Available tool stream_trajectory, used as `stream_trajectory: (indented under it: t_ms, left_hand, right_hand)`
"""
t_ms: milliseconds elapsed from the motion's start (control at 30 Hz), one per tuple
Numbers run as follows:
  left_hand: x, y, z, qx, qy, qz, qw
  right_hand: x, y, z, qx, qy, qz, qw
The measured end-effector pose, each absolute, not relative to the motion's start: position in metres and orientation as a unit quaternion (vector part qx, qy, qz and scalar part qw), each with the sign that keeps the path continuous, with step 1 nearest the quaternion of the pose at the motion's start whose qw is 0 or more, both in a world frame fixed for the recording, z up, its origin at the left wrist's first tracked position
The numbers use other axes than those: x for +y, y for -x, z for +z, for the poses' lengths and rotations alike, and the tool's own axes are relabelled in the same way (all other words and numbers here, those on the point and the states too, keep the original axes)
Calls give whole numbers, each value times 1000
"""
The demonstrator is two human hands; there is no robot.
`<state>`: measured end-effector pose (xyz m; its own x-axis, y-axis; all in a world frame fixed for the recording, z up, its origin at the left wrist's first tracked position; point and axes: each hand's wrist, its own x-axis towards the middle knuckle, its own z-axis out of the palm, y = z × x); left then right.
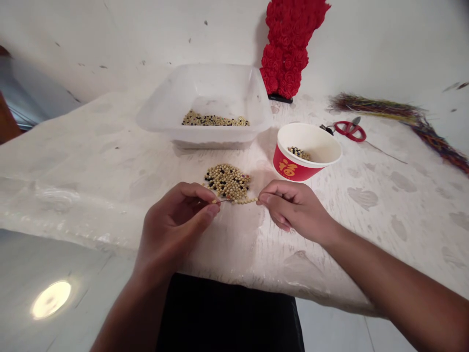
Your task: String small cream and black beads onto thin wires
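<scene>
A short string of pale beads (246, 200) stretches between my two hands, with a bare dark length of its thread showing near the left fingers. My left hand (183, 215) pinches a small yellowish bead (215, 201) at the thread's left end between thumb and forefinger. At the other end, my right hand (289, 205) is closed on the beaded string, thumb against forefinger. Just behind the string lies a pile of small beads (227, 180), mostly cream with some black, on the table. Neither palm shows fully.
Behind the pile stands a translucent plastic tub (212, 137) with more beads. A red-and-white paper bowl (298, 171) holding some beads is at right. Beyond it are red-handled scissors (351, 131), a bundle of coloured wires (381, 107) and a red rose figure (286, 54). The tablecloth (91, 146) reaches the near edge.
</scene>
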<state>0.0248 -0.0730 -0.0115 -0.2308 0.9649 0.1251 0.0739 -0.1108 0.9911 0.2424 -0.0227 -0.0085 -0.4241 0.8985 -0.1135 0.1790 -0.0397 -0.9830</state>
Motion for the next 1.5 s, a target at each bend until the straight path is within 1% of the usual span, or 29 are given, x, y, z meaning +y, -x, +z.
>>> stream_trajectory:
  t_ms: [300,600,767,933,1067,1167,1267,1367,1500]
  left_hand:
    - [-70,-17,-20,507,-510,572,395]
    - [-69,-15,-22,499,-525,572,385]
    - [-70,-18,-21,516,-530,567,364]
    - [-72,-24,-15,565,-528,550,314]
    - [-73,-26,-14,573,-557,525,292]
    - [-75,-29,-13,589,-552,517,285]
    - [-76,-31,-12,608,-532,521,277]
    - [-75,-30,-14,624,-552,496,244]
    - [-67,-24,-13,586,-682,417,129]
  right_hand:
    - [-21,-244,-12,-601,415,596,334]
    - [-21,-244,-13,-606,423,591,324]
    - [-21,-245,-14,-617,428,579,319]
    - [-22,-242,-12,-640,431,553,315]
    - [-23,-241,-11,-663,419,535,314]
    - [-21,-242,-12,-618,413,586,324]
    - [-16,-243,-13,-523,377,668,371]
    - [-13,-244,-13,-482,348,698,399]
    - [-13,-246,-14,-502,354,697,370]
